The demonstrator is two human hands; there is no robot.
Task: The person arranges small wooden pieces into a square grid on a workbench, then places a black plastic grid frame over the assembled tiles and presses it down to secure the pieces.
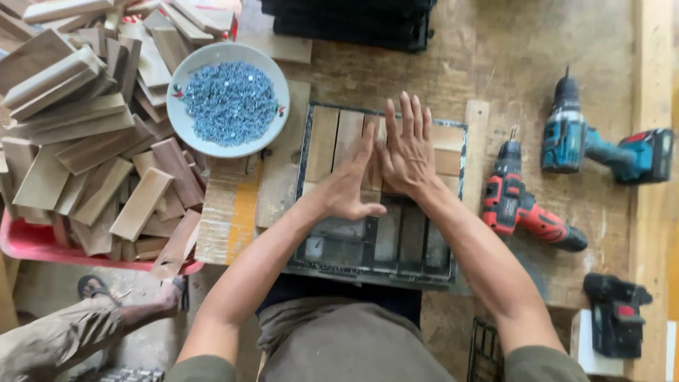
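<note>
1. A worn wooden workbench (523, 42) carried everything.
2. A black metal frame (368, 265) lay at its centre, with pale wooden slats (332, 138) across its far half.
3. The right hand (407, 152) pressed flat, fingers spread, on the slats.
4. The left hand (350, 187) stood edge-on beside it, open, holding nothing.

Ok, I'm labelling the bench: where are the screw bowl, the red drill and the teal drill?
screw bowl (185, 122), head view, bare left rim.
red drill (511, 205), head view, body.
teal drill (566, 138), head view, body.
</note>
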